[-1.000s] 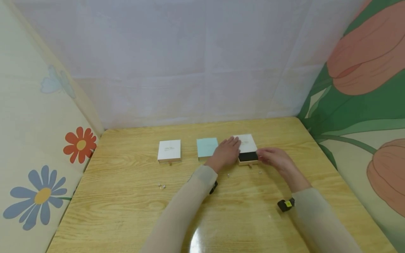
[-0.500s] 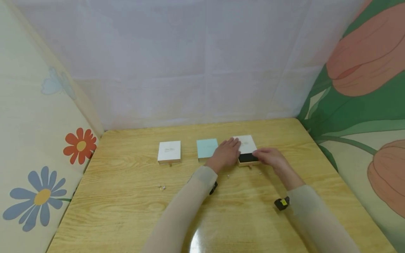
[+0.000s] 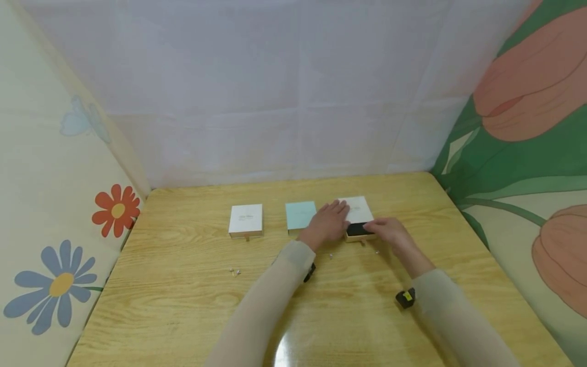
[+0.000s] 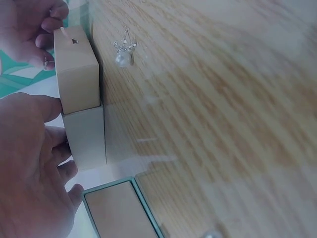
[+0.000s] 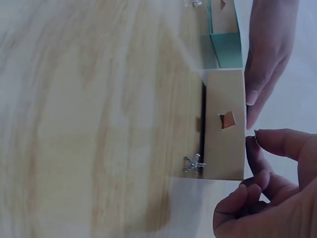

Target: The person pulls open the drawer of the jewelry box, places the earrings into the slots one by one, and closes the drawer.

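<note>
- Here's your right hand [image 3: 396,234], thumb and forefinger pinching a tiny metal piece [image 5: 254,135] right at the fingertips.
- That piece sits at the very end of your pinch, above the near part of the right-hand white box [image 3: 358,208], by the upper edge of its drawer [image 5: 225,153].
- It's small and dim from every angle, so I can't tell whether it touches the black lining [image 3: 358,230] or hovers just over it.
- The drawer stands partway out toward you, ribbon tab [image 5: 228,120] on its front, black lining showing beside your fingertips.
- Your left hand [image 3: 326,220] clenches nothing: fingers lie extended across the top of that same box, thumb against its side.
- Down on the table [image 3: 183,311], a crystal-and-pearl piece [image 4: 124,52] lies just in front of the drawer, out of either hand's grasp.
- Another little piece [image 3: 331,255] lies farther to your left, near your left wrist.
- The pale blue box [image 3: 299,212] is next along, partly behind your left hand, and past it sits the left-hand white box [image 3: 245,217], with a small shiny cluster [image 3: 235,271] on the wood nearer you.
</note>
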The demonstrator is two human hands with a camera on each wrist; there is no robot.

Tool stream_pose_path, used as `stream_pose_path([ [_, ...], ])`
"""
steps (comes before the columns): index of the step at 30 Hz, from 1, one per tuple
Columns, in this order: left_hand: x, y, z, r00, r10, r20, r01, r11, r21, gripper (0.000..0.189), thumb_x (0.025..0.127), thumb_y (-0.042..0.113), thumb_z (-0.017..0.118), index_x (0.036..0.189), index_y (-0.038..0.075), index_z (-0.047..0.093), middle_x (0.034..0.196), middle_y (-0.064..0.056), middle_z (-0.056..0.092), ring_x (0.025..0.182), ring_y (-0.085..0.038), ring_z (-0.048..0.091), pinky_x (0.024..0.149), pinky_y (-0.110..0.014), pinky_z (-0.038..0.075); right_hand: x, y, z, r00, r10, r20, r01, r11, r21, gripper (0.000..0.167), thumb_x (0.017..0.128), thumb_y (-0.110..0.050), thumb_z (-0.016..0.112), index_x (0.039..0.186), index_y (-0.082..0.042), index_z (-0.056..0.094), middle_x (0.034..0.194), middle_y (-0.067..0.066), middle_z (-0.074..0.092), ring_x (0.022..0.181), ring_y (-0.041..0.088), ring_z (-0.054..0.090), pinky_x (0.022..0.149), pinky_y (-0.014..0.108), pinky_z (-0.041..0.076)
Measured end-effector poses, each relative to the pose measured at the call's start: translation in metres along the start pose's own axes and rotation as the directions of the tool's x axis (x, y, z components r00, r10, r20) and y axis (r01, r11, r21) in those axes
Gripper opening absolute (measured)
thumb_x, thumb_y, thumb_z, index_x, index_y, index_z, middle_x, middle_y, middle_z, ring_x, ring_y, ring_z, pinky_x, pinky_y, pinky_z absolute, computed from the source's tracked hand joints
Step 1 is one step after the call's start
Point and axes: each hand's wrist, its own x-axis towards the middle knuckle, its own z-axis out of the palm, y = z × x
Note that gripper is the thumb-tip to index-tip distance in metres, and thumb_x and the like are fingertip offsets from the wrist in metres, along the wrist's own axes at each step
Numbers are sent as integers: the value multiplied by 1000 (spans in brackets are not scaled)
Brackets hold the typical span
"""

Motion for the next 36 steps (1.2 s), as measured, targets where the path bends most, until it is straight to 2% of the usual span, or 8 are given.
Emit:
stream_pose_path([
  [7,-2,1,-2,1000,0,3,-1,1000,15,58,112,41,27,164,16,18,170,1,13,157,-17,10,128,-36,11,2,4,4,999,-24,-44,21,999,-49,41,95,-25,67,119,8,68,134,33,58,122,45,53,106,56,42],
  [12,-2,1,-2,1000,8,1,-8,1000,19,58,112,40,27,164,15,18,170,1,13,157,-18,11,128,-37,12,3,5,6,998,-15,-56,10,997,-80,39,96,-25,65,117,7,69,128,32,60,114,42,56,95,48,48],
  [17,-1,0,-2,1000,17,-8,-16,1000,26,58,112,40,27,163,15,19,170,0,14,157,-18,12,128,-38,14,3,4,7,999,8,-53,-12,996,-84,39,96,-27,64,116,6,70,129,32,60,111,39,57,87,40,49],
  [27,1,0,1,1000,7,1,-7,1000,17,58,112,41,27,163,16,19,170,1,13,157,-17,11,128,-36,12,2,4,8,998,-8,-60,0,991,-131,38,95,-26,64,112,7,72,121,29,65,104,37,59,80,35,47],
  [36,2,1,1,1000,0,-8,0,1000,16,58,112,41,27,163,15,19,170,1,13,157,-18,11,128,-37,13,-1,0,10,994,-15,-104,-1,988,-155,40,97,-27,63,113,8,71,118,29,67,99,34,60,78,33,48],
])
